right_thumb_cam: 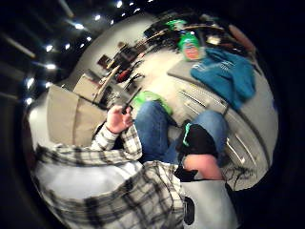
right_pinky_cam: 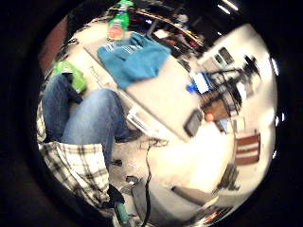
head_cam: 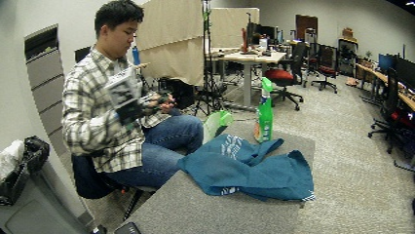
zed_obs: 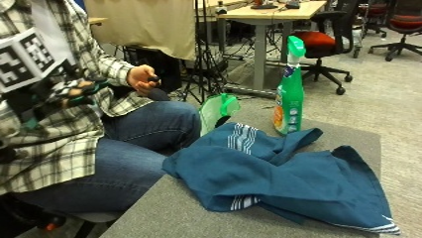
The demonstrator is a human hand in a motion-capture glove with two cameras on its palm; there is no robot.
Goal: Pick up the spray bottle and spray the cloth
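Note:
A green spray bottle (zed_obs: 290, 94) stands upright at the far edge of the grey table (zed_obs: 191, 218). Just in front of it lies a crumpled blue cloth (zed_obs: 290, 178) with white stripes. My gloved right hand (zed_obs: 56, 96) is raised in front of the seated person's chest, well away from the table and holding nothing, with its fingers relaxed. Both palm views look across at the bottle (right_pinky_cam: 118, 23) and the cloth (right_pinky_cam: 135, 56) from a distance. The bare left hand (zed_obs: 141, 78) holds a small black object above the lap.
A light green object (zed_obs: 217, 109) sits on the floor by the person's knee, beside the table. A desk (zed_obs: 270, 12) and office chairs (zed_obs: 323, 44) stand behind. A dark flat device (head_cam: 129, 228) lies at the table's near corner.

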